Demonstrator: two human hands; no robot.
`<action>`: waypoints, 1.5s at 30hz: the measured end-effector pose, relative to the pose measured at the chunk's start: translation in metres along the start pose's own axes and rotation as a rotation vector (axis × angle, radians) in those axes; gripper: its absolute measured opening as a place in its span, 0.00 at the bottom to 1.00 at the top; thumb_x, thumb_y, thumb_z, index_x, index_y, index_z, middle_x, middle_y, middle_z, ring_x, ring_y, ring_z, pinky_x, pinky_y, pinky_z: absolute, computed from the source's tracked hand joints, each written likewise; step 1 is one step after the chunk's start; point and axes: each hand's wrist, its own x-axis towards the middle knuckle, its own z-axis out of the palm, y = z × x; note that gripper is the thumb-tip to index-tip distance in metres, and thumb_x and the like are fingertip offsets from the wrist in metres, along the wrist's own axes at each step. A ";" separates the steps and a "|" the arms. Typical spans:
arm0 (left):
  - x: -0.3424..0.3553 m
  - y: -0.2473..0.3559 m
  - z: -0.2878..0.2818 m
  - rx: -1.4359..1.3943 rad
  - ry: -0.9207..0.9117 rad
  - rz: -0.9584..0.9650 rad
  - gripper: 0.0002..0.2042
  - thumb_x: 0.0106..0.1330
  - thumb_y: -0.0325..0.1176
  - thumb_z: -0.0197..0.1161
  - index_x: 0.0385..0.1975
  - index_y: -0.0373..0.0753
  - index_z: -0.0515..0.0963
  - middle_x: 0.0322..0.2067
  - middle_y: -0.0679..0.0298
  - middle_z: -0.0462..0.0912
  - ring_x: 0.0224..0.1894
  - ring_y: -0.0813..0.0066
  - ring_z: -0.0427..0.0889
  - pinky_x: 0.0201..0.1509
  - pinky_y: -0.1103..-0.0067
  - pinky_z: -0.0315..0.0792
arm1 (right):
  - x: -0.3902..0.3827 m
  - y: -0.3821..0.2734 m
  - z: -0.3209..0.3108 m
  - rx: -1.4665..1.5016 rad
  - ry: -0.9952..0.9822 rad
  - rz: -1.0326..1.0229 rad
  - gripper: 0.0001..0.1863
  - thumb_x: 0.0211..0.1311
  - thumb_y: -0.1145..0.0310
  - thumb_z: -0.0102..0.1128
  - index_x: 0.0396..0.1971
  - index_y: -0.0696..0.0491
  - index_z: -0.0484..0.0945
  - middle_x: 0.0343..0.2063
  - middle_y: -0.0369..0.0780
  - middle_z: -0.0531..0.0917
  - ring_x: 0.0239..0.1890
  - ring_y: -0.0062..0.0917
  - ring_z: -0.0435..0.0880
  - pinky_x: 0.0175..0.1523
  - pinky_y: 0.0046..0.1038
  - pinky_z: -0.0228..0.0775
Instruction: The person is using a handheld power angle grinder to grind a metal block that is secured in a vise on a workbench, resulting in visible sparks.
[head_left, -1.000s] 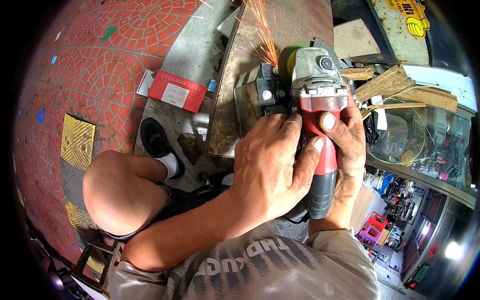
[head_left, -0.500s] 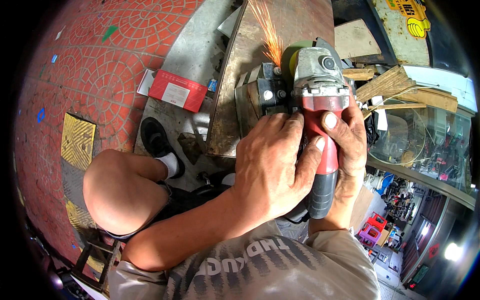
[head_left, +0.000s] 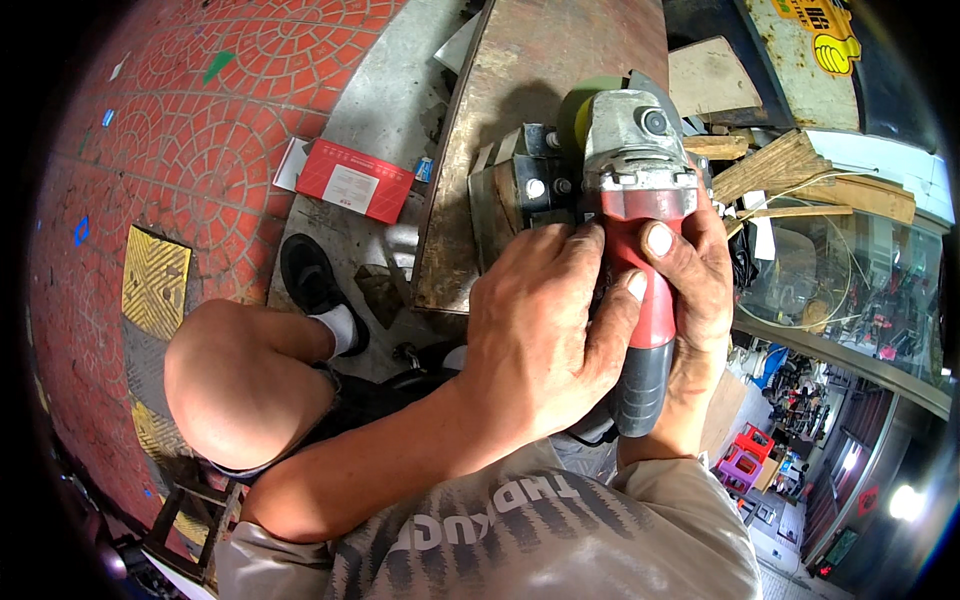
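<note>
An angle grinder (head_left: 650, 270) with a grey metal head, red body and black rear grip is held upright in the picture, in front of my chest. My right hand (head_left: 695, 290) wraps its right side, thumb over the red body. On the other side my left hand (head_left: 540, 320) is closed against it, thumb pressed along the body; its fingertips are hidden. A greenish disc (head_left: 590, 112) shows at the left of the head, partly covered by a guard. Close beside the disc is a dark bolted metal block (head_left: 515, 185) on a brown bench (head_left: 510, 60). No sparks show.
A red box (head_left: 355, 180) lies on the concrete left of the bench. Wood scraps (head_left: 780, 170) and a glass-topped case (head_left: 850, 270) stand to the right. My bent knee (head_left: 250, 385) is at lower left, near a yellow ramp strip (head_left: 157, 275).
The orange sparks that sprayed up from the disc are gone. The grinder has shifted very slightly left and up; both hands keep their hold.
</note>
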 end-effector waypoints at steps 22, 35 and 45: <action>-0.002 0.001 -0.003 0.012 -0.019 -0.029 0.15 0.76 0.28 0.73 0.57 0.27 0.85 0.47 0.41 0.89 0.49 0.36 0.90 0.54 0.55 0.83 | -0.001 0.001 0.002 0.010 -0.020 0.004 0.53 0.66 0.67 0.85 0.86 0.62 0.65 0.67 0.49 0.88 0.67 0.34 0.89 0.76 0.37 0.79; 0.004 0.002 0.002 0.042 -0.019 -0.031 0.14 0.78 0.31 0.73 0.55 0.27 0.84 0.45 0.42 0.89 0.47 0.35 0.89 0.51 0.54 0.82 | 0.000 0.001 -0.004 -0.008 0.023 -0.001 0.51 0.66 0.66 0.85 0.86 0.61 0.67 0.67 0.48 0.88 0.68 0.34 0.88 0.78 0.36 0.76; 0.002 0.002 0.002 0.031 -0.018 -0.034 0.13 0.77 0.30 0.72 0.54 0.27 0.84 0.45 0.42 0.88 0.47 0.35 0.89 0.52 0.53 0.82 | -0.003 0.000 -0.002 0.009 0.022 0.013 0.52 0.66 0.67 0.85 0.86 0.61 0.67 0.67 0.49 0.88 0.68 0.34 0.89 0.77 0.36 0.77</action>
